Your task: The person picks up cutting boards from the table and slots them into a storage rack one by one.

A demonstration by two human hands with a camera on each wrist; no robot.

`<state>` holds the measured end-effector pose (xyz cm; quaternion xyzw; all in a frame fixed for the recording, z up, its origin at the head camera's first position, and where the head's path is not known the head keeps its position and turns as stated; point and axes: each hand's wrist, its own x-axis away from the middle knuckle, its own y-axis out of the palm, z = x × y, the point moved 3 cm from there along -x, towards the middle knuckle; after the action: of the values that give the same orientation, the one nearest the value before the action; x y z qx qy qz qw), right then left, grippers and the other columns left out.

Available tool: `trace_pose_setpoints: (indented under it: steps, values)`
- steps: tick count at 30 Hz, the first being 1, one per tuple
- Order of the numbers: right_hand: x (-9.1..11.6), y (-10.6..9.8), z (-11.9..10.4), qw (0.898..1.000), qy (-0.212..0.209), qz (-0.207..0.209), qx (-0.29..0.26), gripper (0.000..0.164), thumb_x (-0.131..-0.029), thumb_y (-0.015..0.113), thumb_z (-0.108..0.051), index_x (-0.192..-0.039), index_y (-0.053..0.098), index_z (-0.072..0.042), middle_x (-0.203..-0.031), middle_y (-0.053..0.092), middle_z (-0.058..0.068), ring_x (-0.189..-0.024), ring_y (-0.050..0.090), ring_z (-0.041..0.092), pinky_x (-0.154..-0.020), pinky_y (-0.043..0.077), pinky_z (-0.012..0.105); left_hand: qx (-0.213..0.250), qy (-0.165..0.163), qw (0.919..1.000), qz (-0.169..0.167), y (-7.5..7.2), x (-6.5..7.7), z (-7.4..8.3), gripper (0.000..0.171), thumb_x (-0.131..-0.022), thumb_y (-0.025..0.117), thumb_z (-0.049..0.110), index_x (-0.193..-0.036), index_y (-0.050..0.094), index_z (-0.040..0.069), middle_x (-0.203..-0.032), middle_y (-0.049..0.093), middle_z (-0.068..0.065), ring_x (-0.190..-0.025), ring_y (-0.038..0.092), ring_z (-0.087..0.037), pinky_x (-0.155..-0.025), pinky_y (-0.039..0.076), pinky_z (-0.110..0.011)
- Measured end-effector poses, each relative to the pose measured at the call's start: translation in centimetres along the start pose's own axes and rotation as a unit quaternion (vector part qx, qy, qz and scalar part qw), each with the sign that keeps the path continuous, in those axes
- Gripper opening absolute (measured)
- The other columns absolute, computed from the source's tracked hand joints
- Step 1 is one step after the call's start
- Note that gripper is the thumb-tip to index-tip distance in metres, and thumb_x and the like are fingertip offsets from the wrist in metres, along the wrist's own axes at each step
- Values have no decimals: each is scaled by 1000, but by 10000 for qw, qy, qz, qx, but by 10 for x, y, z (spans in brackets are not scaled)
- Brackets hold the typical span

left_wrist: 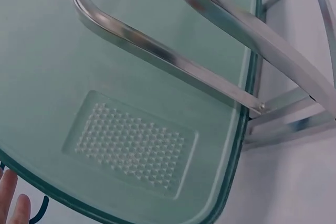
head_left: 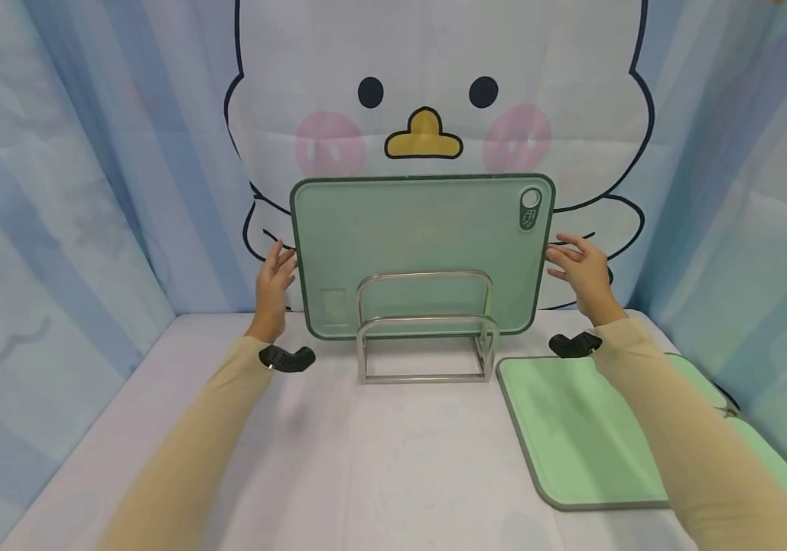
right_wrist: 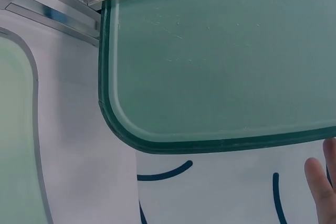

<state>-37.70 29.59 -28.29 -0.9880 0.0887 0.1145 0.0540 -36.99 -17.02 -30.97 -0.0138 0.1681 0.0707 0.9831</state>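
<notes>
A green cutting board (head_left: 427,229) with a darker rim stands on its long edge in a metal rack (head_left: 427,378). It has a hanging hole at upper right and a textured grating patch (left_wrist: 131,145) at lower left. My left hand (head_left: 273,291) is at the board's left edge, fingers fairly straight and right at the rim. On the opposite side, my right hand (head_left: 583,274) has its fingertips at the right edge, fingers extended. In both wrist views only some fingers show beside the rim. The rack's bars cross in front of the board's lower part.
A lighter green board (head_left: 586,436) with a grey rim lies flat on the white table (head_left: 379,467) at right, partly under my right forearm. More light green pieces (head_left: 765,459) lie beside it. A printed curtain (head_left: 427,46) hangs close behind the rack.
</notes>
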Motion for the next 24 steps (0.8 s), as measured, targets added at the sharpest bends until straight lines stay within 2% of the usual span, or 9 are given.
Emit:
trace_pose_setpoints:
  steps: [2, 5, 7, 13, 16, 19, 24]
  values:
    - [2, 1, 1, 9994, 5, 86, 327, 59, -92, 59, -24, -142, 37, -3, -116, 67, -3, -85, 61, -9, -74, 53, 13, -59, -9, 10000, -23, -2, 2, 0, 57, -100, 38, 18, -151, 15, 11, -151, 31, -19, -138, 33, -30, -115, 26, -43]
    - [5, 3, 3, 9961, 42, 191, 865, 58, -93, 56, -30, -143, 37, -8, -136, 54, 11, -96, 59, -7, -85, 52, 18, -186, 8, 9998, -84, -3, 7, -1, 57, -100, 37, 18, -152, 14, 11, -151, 29, -19, -138, 32, -32, -115, 25, -43]
    - [7, 5, 5, 9929, 13, 253, 1159, 57, -95, 53, -32, -144, 36, -10, -141, 48, 15, -105, 58, -2, -93, 49, 24, -259, 71, 9996, -108, -4, 10, -2, 56, -100, 37, 17, -151, 14, 9, -151, 29, -20, -139, 30, -33, -116, 23, -44]
    - [20, 8, 7, 9909, -280, 314, 1276, 55, -98, 49, -22, -146, 30, -6, -146, 40, 21, -132, 45, 24, -108, 38, 39, -765, 381, 9957, -346, -1, 25, -7, 56, -101, 38, 16, -151, 15, 9, -156, 21, -13, -142, 24, -32, -117, 19, -45]
    - [28, 10, 6, 9890, -528, 230, 1362, 57, -97, 50, -20, -146, 27, -2, -148, 34, 22, -137, 36, 32, -111, 33, 43, -1216, 616, 9893, -522, 3, 34, -7, 56, -101, 38, 14, -151, 15, 8, -157, 17, -12, -143, 22, -32, -116, 18, -49]
    - [35, 14, 5, 9873, -681, 187, 1425, 60, -97, 51, -22, -147, 24, -1, -151, 30, 21, -139, 32, 34, -112, 30, 46, -1568, 879, 9815, -654, 8, 43, -5, 55, -100, 40, 11, -151, 17, 7, -157, 17, -13, -142, 22, -34, -115, 17, -53]
    - [44, 21, 5, 9857, -798, 141, 1480, 62, -97, 52, -23, -147, 23, -2, -152, 29, 20, -140, 31, 33, -111, 30, 48, -2161, 1508, 9616, -764, 19, 57, 2, 57, -99, 44, 10, -150, 19, 4, -156, 20, -17, -143, 20, -35, -115, 17, -54]
